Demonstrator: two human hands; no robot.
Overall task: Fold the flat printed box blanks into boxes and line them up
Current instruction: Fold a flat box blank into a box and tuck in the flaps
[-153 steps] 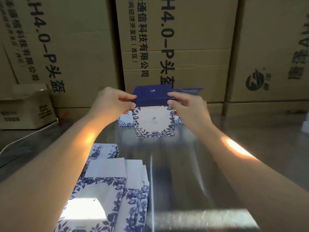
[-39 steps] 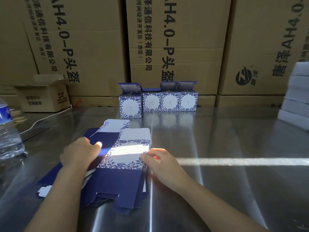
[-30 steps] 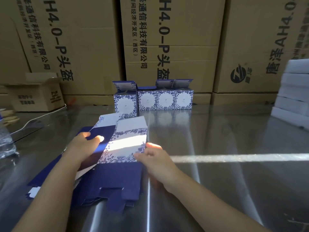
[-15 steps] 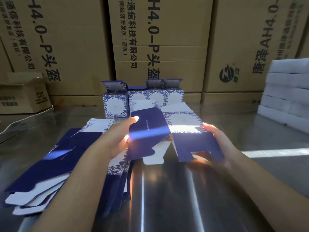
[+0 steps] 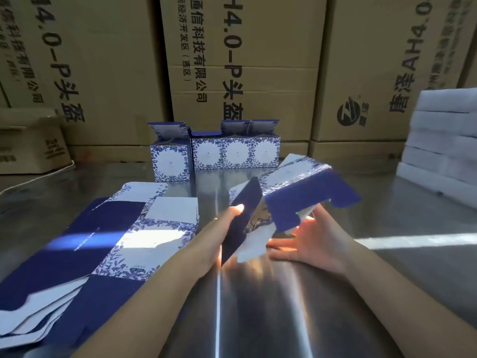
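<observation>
Between my hands a blue-and-white printed box blank [image 5: 296, 192] is held above the metal table [image 5: 271, 306], partly opened into a tube and blurred by motion. My left hand [image 5: 219, 233] grips its dark blue left panel. Under its lower right flap lies my right hand [image 5: 309, 239], palm up with spread fingers touching it. A stack of flat blanks [image 5: 124, 233] lies fanned out at the left. Several folded boxes [image 5: 214, 153] stand in a row at the back, top flaps up.
Large brown cartons [image 5: 245, 60] wall off the back of the table. A small open carton [image 5: 28, 146] sits at the far left with a white cable beside it. White foam slabs [image 5: 444, 140] are stacked at the right edge.
I took the top blank off the stack and lifted it to the middle. Since half a second ago it has swung rightward and opened from flat into a tube.
</observation>
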